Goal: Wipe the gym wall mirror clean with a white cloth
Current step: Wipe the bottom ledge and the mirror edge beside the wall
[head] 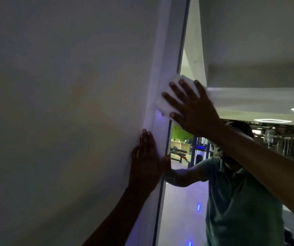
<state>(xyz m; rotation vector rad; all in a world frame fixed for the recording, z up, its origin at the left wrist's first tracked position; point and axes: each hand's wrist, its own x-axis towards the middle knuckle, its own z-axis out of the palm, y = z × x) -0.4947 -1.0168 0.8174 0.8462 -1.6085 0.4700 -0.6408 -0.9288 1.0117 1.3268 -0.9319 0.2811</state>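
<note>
Right hand (194, 110) flat on the white cloth (167, 96), fingers (171, 100) straight and spread wide, pressing the cloth against the left edge of the wall mirror (187, 201), not curled around it. Cloth partly over the pale frame (162, 71) of the mirror and partly over the glass, high up, just above the left hand. Left hand (147, 162) also flat and relaxed, fingers close together and pointing up, palm on the white wall (62, 103) and on the frame, thumb stretched toward the glass and touching its edge; holding nothing. Both forearms bare, reaching in from the bottom and from the right. In the mirror, a reflection of a person in a green polo shirt (240, 201), with the reflected arm meeting the left hand at the glass edge. Behind that, reflected gym machines, a bench (178, 153), a bright green wall part, hexagon ceiling lights (272, 120) and small blue lights on the floor.
</note>
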